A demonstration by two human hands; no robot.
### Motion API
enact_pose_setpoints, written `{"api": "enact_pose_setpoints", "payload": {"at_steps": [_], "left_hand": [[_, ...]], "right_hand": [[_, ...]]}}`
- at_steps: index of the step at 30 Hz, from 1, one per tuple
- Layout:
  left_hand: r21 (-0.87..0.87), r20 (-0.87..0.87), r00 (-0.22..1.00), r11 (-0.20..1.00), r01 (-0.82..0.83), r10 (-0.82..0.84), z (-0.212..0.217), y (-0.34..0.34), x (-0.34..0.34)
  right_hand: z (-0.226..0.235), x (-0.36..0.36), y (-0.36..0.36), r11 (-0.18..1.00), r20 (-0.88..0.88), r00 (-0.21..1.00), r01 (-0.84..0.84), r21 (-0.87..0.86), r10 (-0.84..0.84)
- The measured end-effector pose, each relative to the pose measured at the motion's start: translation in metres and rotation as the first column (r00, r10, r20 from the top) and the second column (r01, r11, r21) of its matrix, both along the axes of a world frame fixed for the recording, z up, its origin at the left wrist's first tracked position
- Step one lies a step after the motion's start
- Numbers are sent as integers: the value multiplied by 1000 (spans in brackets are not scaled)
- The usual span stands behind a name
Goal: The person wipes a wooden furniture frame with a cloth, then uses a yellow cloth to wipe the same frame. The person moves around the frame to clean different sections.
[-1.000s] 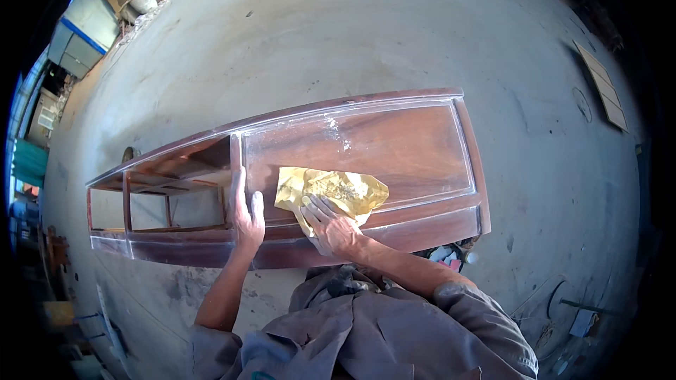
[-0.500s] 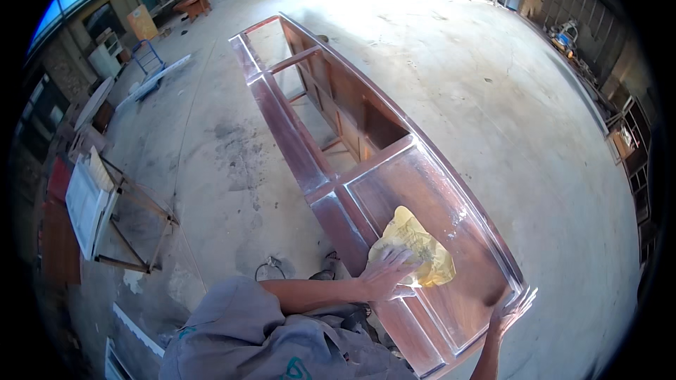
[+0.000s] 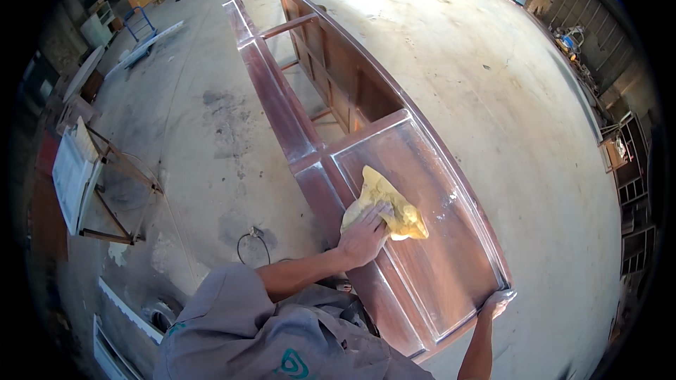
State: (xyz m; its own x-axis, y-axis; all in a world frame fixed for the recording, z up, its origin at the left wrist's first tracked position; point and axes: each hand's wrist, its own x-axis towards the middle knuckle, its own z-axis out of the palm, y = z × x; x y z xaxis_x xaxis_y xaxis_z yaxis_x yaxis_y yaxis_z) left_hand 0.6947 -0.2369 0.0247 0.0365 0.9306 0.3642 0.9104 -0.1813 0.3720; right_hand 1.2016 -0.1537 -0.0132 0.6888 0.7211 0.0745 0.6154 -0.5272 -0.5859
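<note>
A long reddish-brown wooden cabinet frame [image 3: 451, 267] lies in front of me, its panelled near end by my body. My left hand [image 3: 364, 239] presses a crumpled yellow sheet of sandpaper [image 3: 394, 214] against the panel, beside the raised moulding. The sheet's underside is hidden. Pale dust streaks the mouldings, and white patches mark the panel to the right of the sheet. At the near right corner, my right hand [image 3: 498, 301] grips the cabinet's edge, with its fingers bent over the rim.
A dark hose [image 3: 253, 239] loops on the concrete floor left of the cabinet. Further left, a white panel [image 3: 74, 176] leans on a wooden stand [image 3: 116, 204]. A blue trolley [image 3: 139, 24] stands far left. Dark shelving frames [image 3: 634, 218] line the right side.
My left hand and the sandpaper have slid left and away along the panel. My right hand's spread fingers have closed over the corner. The whole view has shifted slightly.
</note>
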Motion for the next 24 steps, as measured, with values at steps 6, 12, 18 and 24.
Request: {"api": "enact_pose_setpoints", "payload": {"at_steps": [6, 12, 18, 24], "left_hand": [[3, 3, 998, 998, -66, 66, 3, 60, -71], [44, 80, 996, 999, 22, -25, -27, 34, 32], [65, 39, 972, 970, -232, 230, -15, 129, -106], [-6, 96, 990, 994, 105, -104, -44, 64, 54]], "right_hand": [[13, -48, 41, 999, -83, 996, 36, -12, -37], [-17, -30, 45, 998, -35, 999, 16, -62, -18], [-6, -43, 61, 992, -60, 992, -105, 68, 109], [-38, -24, 59, 1000, -5, 1000, -14, 17, 14]]}}
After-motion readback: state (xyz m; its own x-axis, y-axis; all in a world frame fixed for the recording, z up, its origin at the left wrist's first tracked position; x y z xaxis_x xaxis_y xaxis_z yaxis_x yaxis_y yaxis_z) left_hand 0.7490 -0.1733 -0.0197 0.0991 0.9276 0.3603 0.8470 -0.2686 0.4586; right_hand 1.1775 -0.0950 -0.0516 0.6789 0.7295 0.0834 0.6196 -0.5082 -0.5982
